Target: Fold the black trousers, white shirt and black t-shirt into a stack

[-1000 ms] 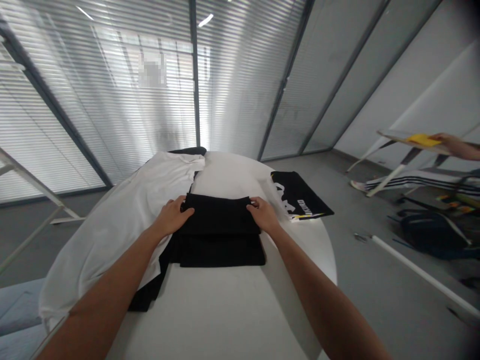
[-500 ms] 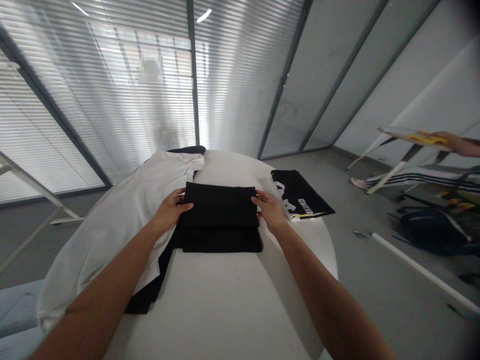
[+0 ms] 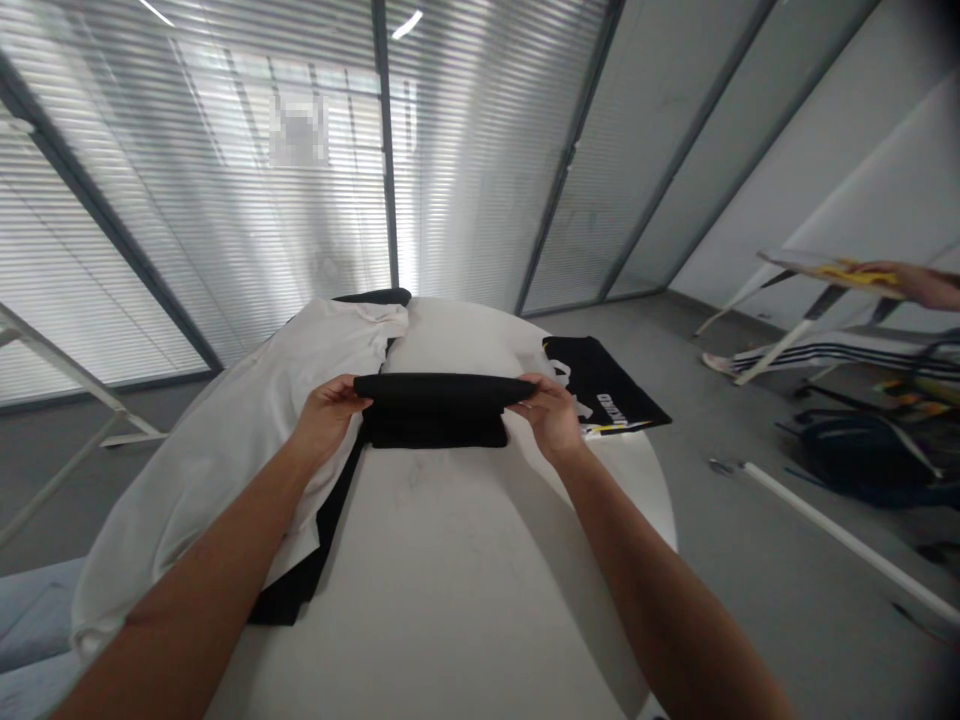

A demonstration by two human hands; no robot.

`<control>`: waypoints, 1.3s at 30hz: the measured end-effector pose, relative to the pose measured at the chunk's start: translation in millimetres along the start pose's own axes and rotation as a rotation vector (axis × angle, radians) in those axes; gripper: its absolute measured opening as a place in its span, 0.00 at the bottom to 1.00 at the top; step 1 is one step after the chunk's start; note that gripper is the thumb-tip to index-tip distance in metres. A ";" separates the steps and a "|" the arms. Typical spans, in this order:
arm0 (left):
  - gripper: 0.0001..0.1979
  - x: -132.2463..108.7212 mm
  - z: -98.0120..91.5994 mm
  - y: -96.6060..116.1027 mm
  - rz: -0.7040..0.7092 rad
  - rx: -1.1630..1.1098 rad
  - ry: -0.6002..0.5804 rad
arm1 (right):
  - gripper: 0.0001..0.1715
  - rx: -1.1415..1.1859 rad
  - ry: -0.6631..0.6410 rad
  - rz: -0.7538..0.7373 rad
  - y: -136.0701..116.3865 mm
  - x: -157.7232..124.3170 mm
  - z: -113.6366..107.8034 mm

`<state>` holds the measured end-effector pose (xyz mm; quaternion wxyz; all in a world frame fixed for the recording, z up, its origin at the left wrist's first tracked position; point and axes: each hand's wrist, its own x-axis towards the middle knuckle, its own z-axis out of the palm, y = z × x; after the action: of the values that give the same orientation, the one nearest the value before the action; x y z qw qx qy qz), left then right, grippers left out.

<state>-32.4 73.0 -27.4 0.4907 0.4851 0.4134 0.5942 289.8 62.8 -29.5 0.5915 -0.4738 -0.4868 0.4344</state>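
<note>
A folded black garment [image 3: 439, 408] is lifted off the round white table [image 3: 450, 590], held flat between both hands. My left hand [image 3: 324, 415] pinches its left end, and my right hand [image 3: 551, 412] pinches its right end. Both hands are closed on the cloth, thumbs on top. The lower folds hang a little below the top layer.
A white garment [image 3: 225, 450] lies spread over the table's left side with black cloth [image 3: 300, 575] under it. A folded black printed garment [image 3: 607, 395] sits at the right edge. Another person's hand [image 3: 919, 283] rests on a stand at far right; bags lie on the floor.
Both hands have lifted the folded black garment off the table and moved it away from me. It lay flat under my hands a second ago.
</note>
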 end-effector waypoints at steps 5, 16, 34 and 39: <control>0.01 -0.4 -9.0 -1.0 0.020 0.120 0.013 | 0.08 -0.100 0.001 0.019 -2.9 -1.3 0.0; 0.20 -16.1 0.7 -4.8 0.221 1.119 -0.337 | 0.13 -0.860 -0.210 -0.159 -4.1 -12.7 9.9; 0.26 -45.9 31.8 2.2 0.424 1.396 -0.445 | 0.28 -1.273 -0.470 -0.553 6.8 -52.9 51.5; 0.29 -50.1 35.5 -9.8 0.344 1.401 -0.564 | 0.30 -1.346 -0.522 -0.453 11.2 -51.5 50.8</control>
<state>6.6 25.9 -38.9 0.0570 0.8727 0.4709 0.1158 231.4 21.6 -45.0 0.1149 -0.5029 -0.8566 0.0093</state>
